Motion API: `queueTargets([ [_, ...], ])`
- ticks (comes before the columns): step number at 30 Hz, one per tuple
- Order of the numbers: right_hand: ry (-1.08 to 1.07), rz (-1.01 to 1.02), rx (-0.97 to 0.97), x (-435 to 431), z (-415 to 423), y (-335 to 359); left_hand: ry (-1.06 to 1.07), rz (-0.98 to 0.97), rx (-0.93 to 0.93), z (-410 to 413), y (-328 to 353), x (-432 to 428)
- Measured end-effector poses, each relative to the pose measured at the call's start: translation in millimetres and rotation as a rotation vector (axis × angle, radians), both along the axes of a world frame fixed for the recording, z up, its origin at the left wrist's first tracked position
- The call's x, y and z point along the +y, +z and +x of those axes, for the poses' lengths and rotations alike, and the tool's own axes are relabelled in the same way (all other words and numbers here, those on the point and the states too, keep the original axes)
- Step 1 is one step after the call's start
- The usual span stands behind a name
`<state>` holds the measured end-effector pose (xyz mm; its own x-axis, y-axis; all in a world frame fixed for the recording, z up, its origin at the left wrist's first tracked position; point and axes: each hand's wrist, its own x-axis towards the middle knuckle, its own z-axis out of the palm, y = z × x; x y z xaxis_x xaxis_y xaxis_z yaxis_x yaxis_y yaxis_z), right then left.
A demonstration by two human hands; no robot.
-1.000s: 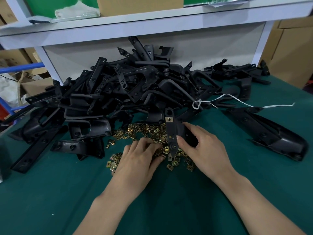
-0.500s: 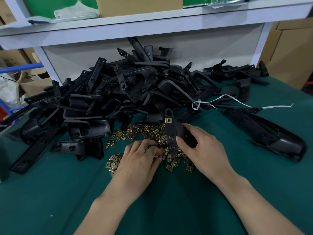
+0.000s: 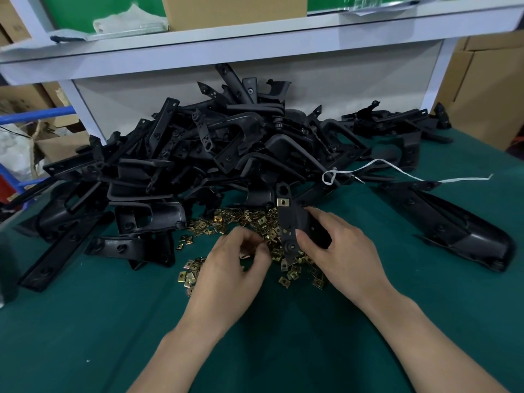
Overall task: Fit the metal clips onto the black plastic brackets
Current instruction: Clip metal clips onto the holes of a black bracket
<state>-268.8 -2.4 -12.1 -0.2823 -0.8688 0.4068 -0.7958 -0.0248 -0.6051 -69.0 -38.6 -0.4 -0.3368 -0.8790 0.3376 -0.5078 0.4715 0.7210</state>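
My right hand (image 3: 337,251) grips a black plastic bracket (image 3: 287,222), held upright over a heap of brass-coloured metal clips (image 3: 252,222). One clip (image 3: 283,202) sits fitted near the bracket's top end. My left hand (image 3: 235,262) is just left of the bracket, fingers curled in over the clips; what the fingertips pinch is hidden. A large pile of black brackets (image 3: 212,154) lies behind the clips on the green table mat (image 3: 85,336).
A long black moulded part (image 3: 453,225) lies at the right. A white string (image 3: 397,171) trails across the pile's right side. A white shelf (image 3: 255,41) overhangs the back, with cardboard boxes (image 3: 487,92) to the right and clutter to the left.
My left hand's fingers have curled in from lying spread on the clips. The right hand and bracket have barely moved.
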Motion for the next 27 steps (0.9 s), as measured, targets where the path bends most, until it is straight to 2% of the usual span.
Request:
queueTargets([
  [7, 0.006, -0.008, 0.009, 0, -2, -2, 0.012, 0.443, 0.567, -7, 14, -1],
  [10, -0.002, -0.001, 0.014, 0, -2, -2, 0.015, 0.534, 0.720, -4, 18, -5],
  [17, -0.006, 0.000, 0.014, 0, -1, -1, 0.056, 0.563, 0.846, -1, 16, -12],
  [27, -0.005, 0.007, 0.024, -1, -2, -1, 0.003, 0.486, 0.807, -1, 18, -8],
])
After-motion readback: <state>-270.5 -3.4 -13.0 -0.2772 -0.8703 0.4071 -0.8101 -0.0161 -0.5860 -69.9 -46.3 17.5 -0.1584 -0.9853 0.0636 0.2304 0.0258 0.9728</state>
